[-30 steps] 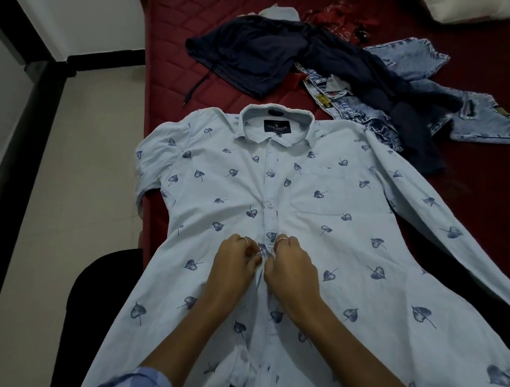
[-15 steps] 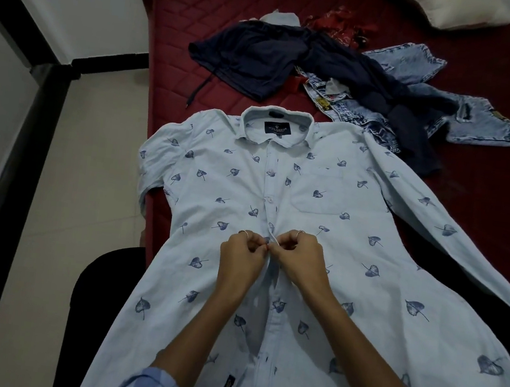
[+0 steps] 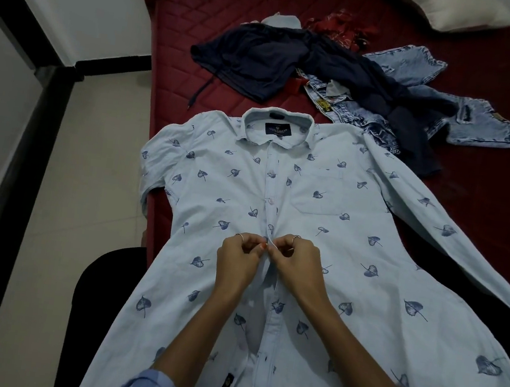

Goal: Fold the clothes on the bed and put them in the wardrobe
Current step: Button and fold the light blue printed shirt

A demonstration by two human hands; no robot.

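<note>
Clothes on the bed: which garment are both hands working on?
The pale blue leaf-print shirt, spread flat nearest the person. Left hand and right hand pinch its button strip; the dark garment and jeans lie untouched beyond.

I see a pale blue leaf-print button shirt point(image 3: 322, 233) spread front-up on the dark red quilted mattress point(image 3: 502, 79), collar away from me. My left hand point(image 3: 239, 262) and right hand point(image 3: 297, 267) meet at its placket. Behind it lies a navy drawstring garment point(image 3: 257, 61), with light denim jeans point(image 3: 468, 123) to its right.
</note>
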